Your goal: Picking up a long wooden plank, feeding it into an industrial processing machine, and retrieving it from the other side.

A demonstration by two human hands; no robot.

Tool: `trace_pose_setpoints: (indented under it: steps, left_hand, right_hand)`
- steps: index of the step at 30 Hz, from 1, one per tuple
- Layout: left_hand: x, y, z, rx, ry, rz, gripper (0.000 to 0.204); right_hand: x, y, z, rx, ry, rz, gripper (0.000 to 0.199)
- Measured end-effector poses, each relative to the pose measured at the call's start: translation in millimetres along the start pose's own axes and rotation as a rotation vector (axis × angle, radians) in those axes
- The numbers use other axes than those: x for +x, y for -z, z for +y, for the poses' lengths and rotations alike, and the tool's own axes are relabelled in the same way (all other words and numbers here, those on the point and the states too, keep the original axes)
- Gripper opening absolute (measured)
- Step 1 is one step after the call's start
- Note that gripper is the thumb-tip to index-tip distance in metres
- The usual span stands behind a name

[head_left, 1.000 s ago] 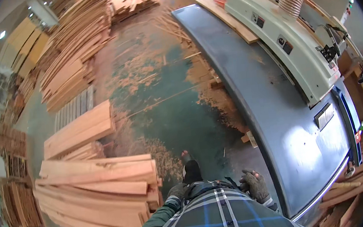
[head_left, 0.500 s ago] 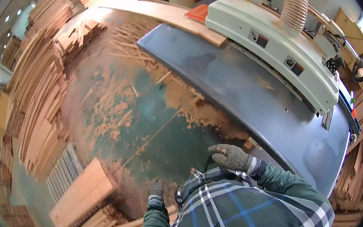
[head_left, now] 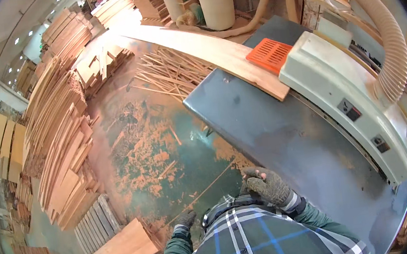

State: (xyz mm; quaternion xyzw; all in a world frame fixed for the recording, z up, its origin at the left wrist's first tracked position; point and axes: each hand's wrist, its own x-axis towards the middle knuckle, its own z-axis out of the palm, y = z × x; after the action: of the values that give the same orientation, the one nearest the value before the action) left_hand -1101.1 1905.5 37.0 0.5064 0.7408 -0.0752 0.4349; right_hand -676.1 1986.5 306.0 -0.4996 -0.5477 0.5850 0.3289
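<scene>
My right hand (head_left: 269, 187), in a grey knit glove with bare fingertips, hangs in front of my waist near the close edge of the machine's table. Its fingers are loosely bent and a little apart, with nothing seen in them. Lower on the left, my left hand (head_left: 186, 219) in a similar glove hangs beside my body; its fingers are too small and foreshortened to read. Along my right side runs the smooth grey machine table (head_left: 258, 115). A long pale board (head_left: 220, 54) lies by its far end, next to an orange slotted guard (head_left: 269, 54).
A white machine housing (head_left: 335, 80) with a ribbed hose (head_left: 391, 43) stands over the table. Sawdust (head_left: 141, 155) and thin offcuts (head_left: 171, 72) litter the floor. Stacked boards (head_left: 61, 170) line the left, with a thick plank (head_left: 119, 251) nearby. White collector bags (head_left: 215, 6) stand behind.
The view has shifted, so the machine sits farther right and lower, and more of the far area shows. Both hands remain near my waist; the right hand's fingers look more bent.
</scene>
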Motion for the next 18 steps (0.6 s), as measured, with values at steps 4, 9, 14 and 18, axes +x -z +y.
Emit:
trace_pose_setpoints:
  steps: [4,9,14,18]
  left_hand:
    - [65.6,64.0,-1.8,0.262,-0.226,0.098,0.046]
    - [163.0,167.5,72.7,0.387,-0.304,0.082,0.036]
    - [337.5,289.2,194.4,0.137,-0.518,0.294,0.032]
    - [466.9,406.1,338.1,1.249,-0.744,0.613,0.029]
  right_hand:
    - [53.3,15.9,-30.8,0.02,0.077,0.057,0.034]
    - [93.5,33.7,-36.5,-0.242,0.181,0.366,0.034]
    - [128.7,38.2,-29.3,-0.452,-0.023,0.792,0.043]
    - [192.6,61.0,-23.2,-0.931,-0.044,1.127,0.051]
